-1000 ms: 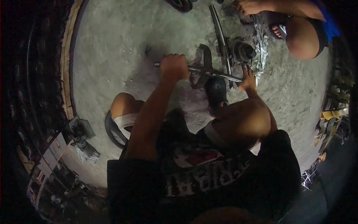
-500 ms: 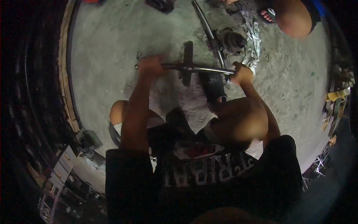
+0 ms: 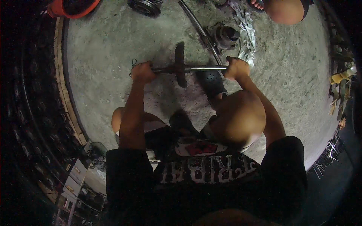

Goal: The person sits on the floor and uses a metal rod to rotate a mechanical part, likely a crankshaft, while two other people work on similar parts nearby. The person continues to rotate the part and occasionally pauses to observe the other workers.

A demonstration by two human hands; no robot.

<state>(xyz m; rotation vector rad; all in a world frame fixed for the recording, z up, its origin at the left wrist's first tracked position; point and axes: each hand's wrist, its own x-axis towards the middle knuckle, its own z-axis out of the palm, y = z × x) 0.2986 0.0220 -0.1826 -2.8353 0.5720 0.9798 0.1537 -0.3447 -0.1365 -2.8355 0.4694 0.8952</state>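
A straight metal bar runs left to right in front of me, shiny on its right half and darker on its left. My left hand is closed round its left end, and my right hand grips the right end. Across the bar's middle lies a dark, narrow, flat piece; whether it is fixed to the bar I cannot tell. Just beyond the bar, a long metal pipe slants over the floor, its near end close to my right hand. Beside that pipe sits a round, dark metal machine part.
Crumpled silvery sheeting lies right of the machine part. A dark ringed metal part and a red basin are at the far left. Another person's knee shows at far right. My dark clog is under the bar.
The view has shifted, bringing the red basin and ringed part further in. Both hands still hold the bar, which now lies more level. The dark crosspiece now shows in front of the bar.
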